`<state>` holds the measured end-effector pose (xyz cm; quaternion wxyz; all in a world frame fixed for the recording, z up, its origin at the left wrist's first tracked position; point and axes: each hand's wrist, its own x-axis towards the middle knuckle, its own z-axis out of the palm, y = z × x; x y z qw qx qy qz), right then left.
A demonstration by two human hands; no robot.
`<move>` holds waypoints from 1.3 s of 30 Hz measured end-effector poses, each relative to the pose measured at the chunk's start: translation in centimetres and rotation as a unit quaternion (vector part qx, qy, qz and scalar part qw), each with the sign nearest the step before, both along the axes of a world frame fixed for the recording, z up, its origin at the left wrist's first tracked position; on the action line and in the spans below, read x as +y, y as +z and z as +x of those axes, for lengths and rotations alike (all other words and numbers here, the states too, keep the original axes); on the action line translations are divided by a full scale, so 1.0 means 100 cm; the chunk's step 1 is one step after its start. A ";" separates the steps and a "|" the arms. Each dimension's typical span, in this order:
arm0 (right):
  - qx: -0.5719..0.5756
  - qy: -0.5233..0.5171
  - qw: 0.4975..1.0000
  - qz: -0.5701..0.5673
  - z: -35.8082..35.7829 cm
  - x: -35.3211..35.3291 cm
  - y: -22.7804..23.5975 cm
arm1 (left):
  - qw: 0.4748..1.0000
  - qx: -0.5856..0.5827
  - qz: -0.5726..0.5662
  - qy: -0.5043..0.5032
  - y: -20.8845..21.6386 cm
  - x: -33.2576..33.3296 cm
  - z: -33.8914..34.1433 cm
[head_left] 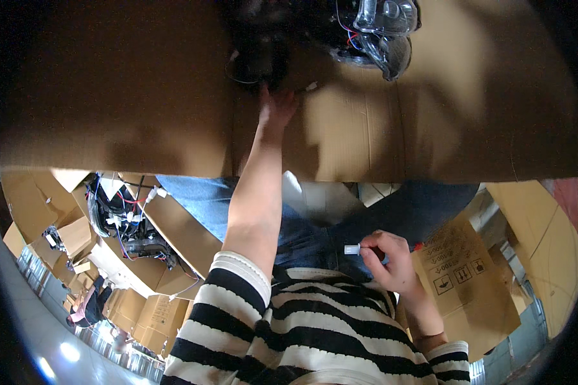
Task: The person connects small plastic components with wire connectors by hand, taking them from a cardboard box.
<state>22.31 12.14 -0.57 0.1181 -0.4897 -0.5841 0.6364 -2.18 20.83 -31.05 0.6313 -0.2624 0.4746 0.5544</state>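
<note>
Three square-framed handling signs (462,274) stand in a row on a brown cardboard box (485,308) at right, the middle one bearing paired arrows. Lines of dark print (448,255) run along their far side, letters and figures set askew. At left, a block of print (165,310) marks another carton (149,328), too small to read.

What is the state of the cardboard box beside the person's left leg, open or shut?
Open: wired parts show inside the cardboard box, and no flap covers them.
</note>
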 end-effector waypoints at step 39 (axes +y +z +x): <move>-0.036 0.050 0.998 -0.016 0.002 -0.015 0.035 | 0.739 0.538 0.230 -0.333 0.256 -0.044 -0.002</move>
